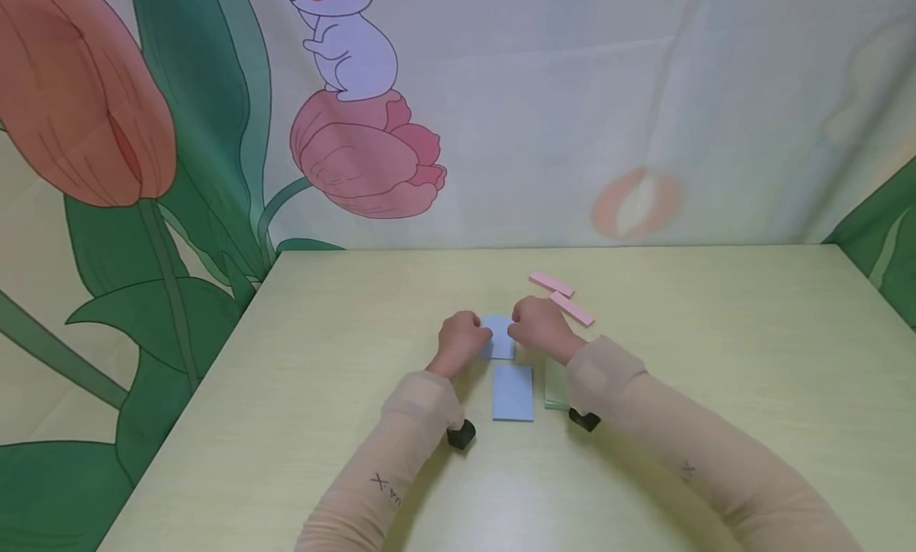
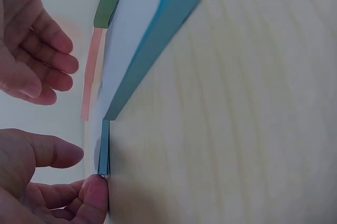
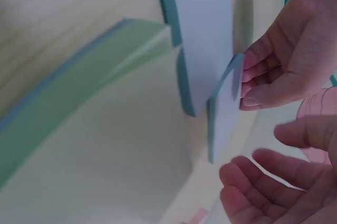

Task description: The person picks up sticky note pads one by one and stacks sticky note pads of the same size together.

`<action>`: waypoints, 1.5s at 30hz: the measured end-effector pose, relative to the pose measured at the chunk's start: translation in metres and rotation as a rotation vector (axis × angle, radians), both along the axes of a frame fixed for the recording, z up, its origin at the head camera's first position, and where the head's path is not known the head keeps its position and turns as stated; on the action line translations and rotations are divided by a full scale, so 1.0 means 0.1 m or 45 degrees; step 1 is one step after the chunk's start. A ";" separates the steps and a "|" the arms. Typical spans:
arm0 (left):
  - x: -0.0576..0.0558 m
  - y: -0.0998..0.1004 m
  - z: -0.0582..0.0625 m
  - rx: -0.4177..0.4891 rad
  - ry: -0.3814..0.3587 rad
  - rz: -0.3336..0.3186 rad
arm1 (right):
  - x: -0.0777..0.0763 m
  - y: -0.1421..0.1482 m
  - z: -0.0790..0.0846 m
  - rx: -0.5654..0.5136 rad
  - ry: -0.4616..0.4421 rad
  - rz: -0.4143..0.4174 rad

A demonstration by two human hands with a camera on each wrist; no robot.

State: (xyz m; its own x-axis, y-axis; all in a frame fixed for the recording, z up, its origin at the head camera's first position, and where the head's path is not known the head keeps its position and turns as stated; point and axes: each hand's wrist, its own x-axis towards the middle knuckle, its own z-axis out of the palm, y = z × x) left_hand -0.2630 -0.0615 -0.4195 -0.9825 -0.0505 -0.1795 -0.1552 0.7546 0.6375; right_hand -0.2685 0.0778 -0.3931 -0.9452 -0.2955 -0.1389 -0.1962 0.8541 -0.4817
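Note:
At the far side of a pair of blue paper pads, my left hand (image 1: 461, 341) pinches the edge of the farther blue pad (image 1: 498, 341). In the right wrist view this pad (image 3: 227, 108) stands tilted, with the left fingers (image 3: 258, 63) at its edge. The nearer blue pad (image 1: 513, 393) lies flat on the table. My right hand (image 1: 540, 325) is at the other side of the farther pad, its fingers loosely bent with nothing between them. Partly under my right sleeve lies a green pad (image 1: 555, 386).
Two pink strips (image 1: 572, 308) lie end to end beyond my right hand. Black wrist devices (image 1: 461, 435) hang below both sleeves. The pale table (image 1: 322, 337) ends at a hanging cloth (image 1: 544, 138) printed with tulips and a white animal.

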 end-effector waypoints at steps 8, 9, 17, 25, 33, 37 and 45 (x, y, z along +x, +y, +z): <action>0.00 -0.01 0.00 -0.034 0.002 -0.007 | 0.15 0.00 0.06 0.161 -0.115 0.264; 0.00 -0.01 0.01 -0.037 0.002 -0.007 | 0.16 0.00 0.05 0.173 -0.123 0.285; 0.00 -0.01 0.00 -0.053 -0.007 -0.013 | 0.24 0.04 0.00 0.236 -0.148 0.403; 0.01 0.01 0.00 -0.018 0.023 -0.012 | 0.26 0.07 -0.05 0.232 -0.093 0.436; 0.01 0.08 0.01 -0.097 0.028 0.001 | 0.26 0.09 -0.10 0.231 -0.008 0.469; 0.00 0.13 0.02 -0.183 0.009 0.008 | 0.27 0.10 -0.12 0.209 0.025 0.492; -0.01 0.26 0.02 -0.389 0.005 -0.022 | 0.28 0.12 -0.14 0.191 0.047 0.495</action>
